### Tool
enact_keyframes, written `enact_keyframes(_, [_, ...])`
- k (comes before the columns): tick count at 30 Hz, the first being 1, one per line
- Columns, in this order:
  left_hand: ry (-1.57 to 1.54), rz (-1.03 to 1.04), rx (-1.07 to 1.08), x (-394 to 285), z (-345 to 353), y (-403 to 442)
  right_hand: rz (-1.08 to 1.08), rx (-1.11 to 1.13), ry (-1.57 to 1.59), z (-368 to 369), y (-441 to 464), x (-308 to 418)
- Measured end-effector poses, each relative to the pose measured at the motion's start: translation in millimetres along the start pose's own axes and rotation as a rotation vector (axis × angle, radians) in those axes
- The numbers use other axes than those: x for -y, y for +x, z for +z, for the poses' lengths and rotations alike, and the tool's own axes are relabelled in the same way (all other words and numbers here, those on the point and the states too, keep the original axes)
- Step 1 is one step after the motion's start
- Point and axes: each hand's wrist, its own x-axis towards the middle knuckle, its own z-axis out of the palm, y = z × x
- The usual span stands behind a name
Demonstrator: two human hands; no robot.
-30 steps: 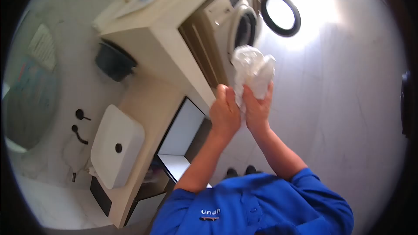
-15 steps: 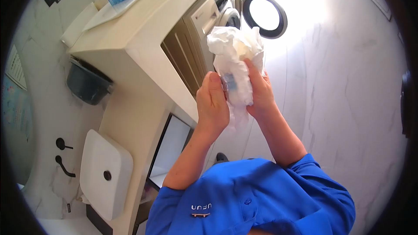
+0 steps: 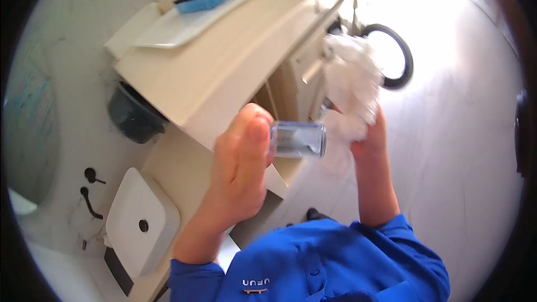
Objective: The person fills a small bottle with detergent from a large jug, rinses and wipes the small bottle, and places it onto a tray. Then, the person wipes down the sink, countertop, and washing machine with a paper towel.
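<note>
Clear tumbler (image 3: 296,138), on its side just left of the crumpled white bundle (image 3: 352,81), sits gripped in my left hand (image 3: 240,162) while my right hand (image 3: 376,135) grasps that bundle, the step seemingly parting them, calling next for steady grips.

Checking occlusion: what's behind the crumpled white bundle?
Around the bundle: pale appliance front left, black ring and bright floor right. Part of the ring's left side and anything directly behind are covered.
</note>
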Motion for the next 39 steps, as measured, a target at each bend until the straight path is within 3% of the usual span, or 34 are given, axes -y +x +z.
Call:
enact_keyframes(3, [0.3, 0.106, -0.173, -47.7, -49.5, 14.2, -0.073, -0.131, -0.137, 16.9, 7.8, 3.2])
enact_keyframes(6, [0.479, 0.066, -0.486, -71.7, -104.5, 47.4, -0.073, 0.009, -0.233, 36.0, 8.2, -3.6])
enact_keyframes(8, [0.676, 0.075, -0.388, -75.1, -149.2, 89.9, -0.085, 0.024, -0.287, 45.3, 27.8, 5.3])
enact_keyframes(11, [0.745, 0.034, -0.409, -48.5, -222.4, 158.6, -0.179, -0.031, -0.407, 60.8, 40.4, -5.9])
enact_keyframes(15, [0.894, 0.046, -0.387, 7.4, -305.1, 253.9, -0.276, -0.352, -0.543, 64.6, 38.6, -21.1])
enact_keyframes(17, [0.933, 0.03, -0.333, 36.2, -329.2, 291.6, -0.378, -0.407, -0.524, 85.4, 28.0, -27.5])
enact_keyframes(19, [0.903, -0.132, -0.24, 66.3, -341.7, 328.4, -0.465, -0.532, -0.607, 83.6, 24.3, -31.8])
enact_keyframes(20, [0.895, -0.116, -0.225, 79.4, -347.5, 344.0, -0.499, -0.581, -0.634, 83.3, 20.4, -33.0])
enact_keyframes(28, [0.937, -0.393, -0.013, 165.1, -365.9, 420.8, -0.451, -0.694, -0.746, 45.4, -19.3, -31.8])
enact_keyframes(39, [0.873, -0.36, 0.131, 175.2, -355.0, 430.9, -0.492, -0.739, -0.731, 49.9, -5.8, -52.9])
